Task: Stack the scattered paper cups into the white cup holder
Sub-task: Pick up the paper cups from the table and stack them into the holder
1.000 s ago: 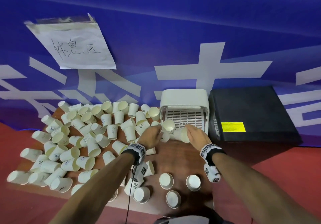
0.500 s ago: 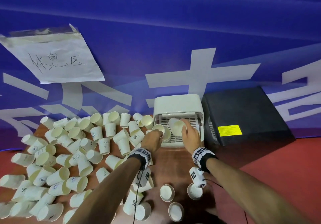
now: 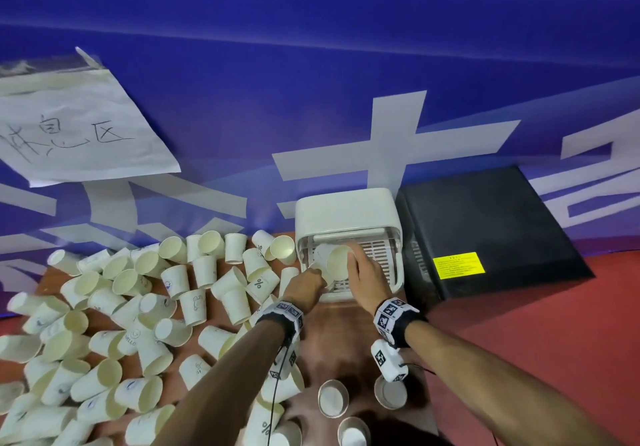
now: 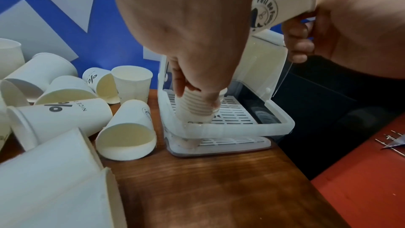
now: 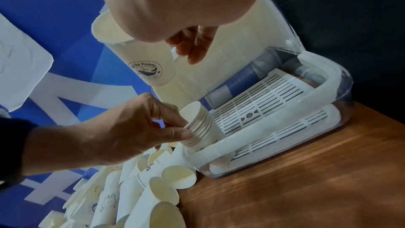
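Judging by the counter [image 3: 346, 348], this job has barely begun: dozens of loose paper cups [image 3: 138, 307] lie scattered left of the white cup holder [image 3: 346, 217], and only one short nested stack [image 5: 200, 127] stands at the holder's front left corner. The left hand [image 3: 306, 288] pinches that stack with its fingers [image 5: 175, 133], while the right hand [image 3: 367, 277] grips a single cup [image 3: 334, 260] over the slotted tray, not yet nested.
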The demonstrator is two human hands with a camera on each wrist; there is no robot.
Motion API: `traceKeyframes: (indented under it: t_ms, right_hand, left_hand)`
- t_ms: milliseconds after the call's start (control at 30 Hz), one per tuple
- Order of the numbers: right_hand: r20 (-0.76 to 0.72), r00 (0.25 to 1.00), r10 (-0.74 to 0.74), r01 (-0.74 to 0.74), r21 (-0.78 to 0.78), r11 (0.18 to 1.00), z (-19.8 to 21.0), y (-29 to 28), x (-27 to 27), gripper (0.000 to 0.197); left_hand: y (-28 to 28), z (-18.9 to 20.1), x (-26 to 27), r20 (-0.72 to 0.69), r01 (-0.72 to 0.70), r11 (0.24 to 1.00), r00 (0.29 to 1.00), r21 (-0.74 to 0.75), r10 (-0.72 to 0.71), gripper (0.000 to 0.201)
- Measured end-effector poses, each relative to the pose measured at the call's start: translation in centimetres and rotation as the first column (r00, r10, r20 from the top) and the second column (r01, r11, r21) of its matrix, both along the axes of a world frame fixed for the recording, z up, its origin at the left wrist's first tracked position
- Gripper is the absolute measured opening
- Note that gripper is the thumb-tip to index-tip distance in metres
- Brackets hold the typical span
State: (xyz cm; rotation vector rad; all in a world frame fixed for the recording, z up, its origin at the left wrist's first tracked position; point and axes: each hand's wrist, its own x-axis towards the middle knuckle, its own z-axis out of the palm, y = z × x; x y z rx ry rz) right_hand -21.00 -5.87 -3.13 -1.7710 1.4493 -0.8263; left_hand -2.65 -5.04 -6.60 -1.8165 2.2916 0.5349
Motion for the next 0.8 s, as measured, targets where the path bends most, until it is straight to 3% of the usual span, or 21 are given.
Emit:
traceKeyframes:
  t_ms: [200, 400, 500, 600, 800]
  right_hand:
    - [-0.125, 0.99, 0.06, -0.052, 0.072, 0.996, -1.2, -0.7, 0.7, 0.032]
    - [-0.269, 0.952, 0.145, -0.115, 0.125, 0.985, -2.0, -1.9, 1.6, 0.032]
    - [-0.445, 0.86, 0.252, -0.2, 0.16, 0.967, -2.4, -2.2, 2.3, 0.04]
    - [-0.628, 0.702, 0.336, -0.249, 0.226, 0.942, -3.0, -2.6, 3.5, 0.054]
    - [-0.708, 0.586, 0.394, -0.26, 0.297, 0.919, -3.9, -3.9, 4.3, 0.054]
  left_hand:
    - [1.6, 0.6, 0.5, -0.159, -0.061, 0.995, 0.986, -0.084, 0.047, 0.026]
    - [4.1, 0.3, 2.9, -0.248, -0.09, 0.996, 0.965, -0.018, 0.082, 0.039]
    - [4.5, 0.7, 3.7, -0.281, -0.104, 0.995, 0.955, -0.01, 0.097, 0.045]
    - [4.3, 1.2, 3.9, -0.278, -0.069, 0.992, 0.96, -0.108, 0.037, 0.035]
    - [3.8, 1.2, 4.0, -0.255, -0.118, 0.983, 0.964, -0.138, 0.079, 0.037]
